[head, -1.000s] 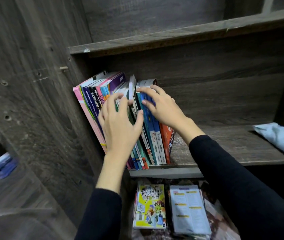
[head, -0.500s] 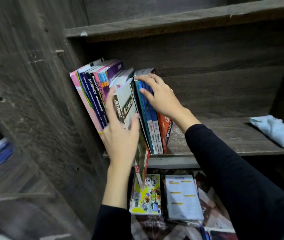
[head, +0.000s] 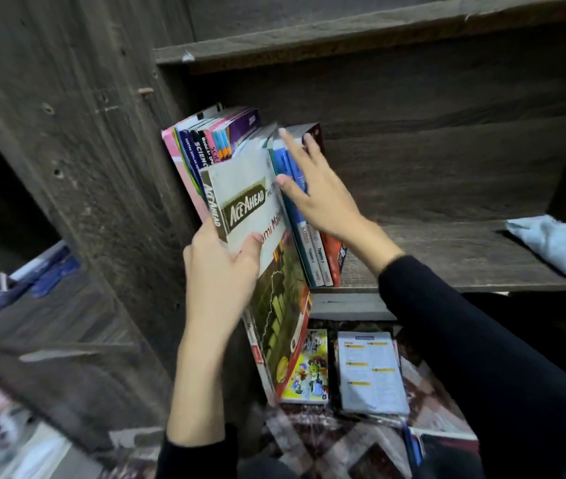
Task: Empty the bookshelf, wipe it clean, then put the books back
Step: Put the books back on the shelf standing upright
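White-green "Ace Ahead" paperback (head: 257, 216) is being gripped by left hand (head: 221, 271), tilted out of row; blue-spined upright books (head: 296, 183) on dark wooden shelf (head: 447, 267) are being braced by flat-fingered right hand (head: 323, 198).

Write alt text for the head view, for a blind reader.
The left hand grips an Ace Ahead book tilted out of the row on a wooden shelf; the right hand presses blue books beside it.

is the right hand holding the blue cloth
No, the blue cloth lies on the shelf while the right hand rests flat against the standing books.
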Demonstrator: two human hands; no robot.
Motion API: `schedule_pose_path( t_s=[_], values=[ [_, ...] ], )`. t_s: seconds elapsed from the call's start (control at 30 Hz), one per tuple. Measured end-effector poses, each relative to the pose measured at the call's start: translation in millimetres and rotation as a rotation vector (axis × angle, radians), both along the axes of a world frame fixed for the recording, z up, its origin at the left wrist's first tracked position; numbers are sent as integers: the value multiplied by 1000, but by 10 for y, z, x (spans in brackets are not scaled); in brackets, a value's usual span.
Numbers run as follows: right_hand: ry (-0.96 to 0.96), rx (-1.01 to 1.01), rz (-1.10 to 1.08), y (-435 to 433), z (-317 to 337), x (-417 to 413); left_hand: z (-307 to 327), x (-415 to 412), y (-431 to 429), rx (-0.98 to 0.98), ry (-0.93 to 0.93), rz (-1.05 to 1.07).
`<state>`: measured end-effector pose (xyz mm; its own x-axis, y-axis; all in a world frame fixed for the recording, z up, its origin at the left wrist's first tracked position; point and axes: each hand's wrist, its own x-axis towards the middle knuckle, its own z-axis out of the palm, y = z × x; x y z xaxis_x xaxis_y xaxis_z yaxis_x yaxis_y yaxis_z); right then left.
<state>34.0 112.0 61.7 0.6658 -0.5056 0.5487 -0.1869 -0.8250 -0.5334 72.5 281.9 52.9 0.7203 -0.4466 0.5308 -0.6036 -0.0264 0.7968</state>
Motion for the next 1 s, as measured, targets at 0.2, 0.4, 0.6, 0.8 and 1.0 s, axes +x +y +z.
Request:
schedule_pose_path(
  t_s=[0.2,0.4,0.6,0.8,1.0],
  values=[
    [-175,343,216,1037,-496,-1014,305,-165,130,-210,54,-175],
    [-148,96,-3,1074,-710,-1206,551,-575,-245,-373,119,-342],
    [-275,67,-269,645,-635,-1100,717,-566,-847,-278,135,-425],
    [-260,199,-260,236,-781,-684,615,-282,-1319,-32,-121,-305],
    [-294,378,-92,29,-1196,-296,221,82,-1444,219,-449,-161]
  ],
)
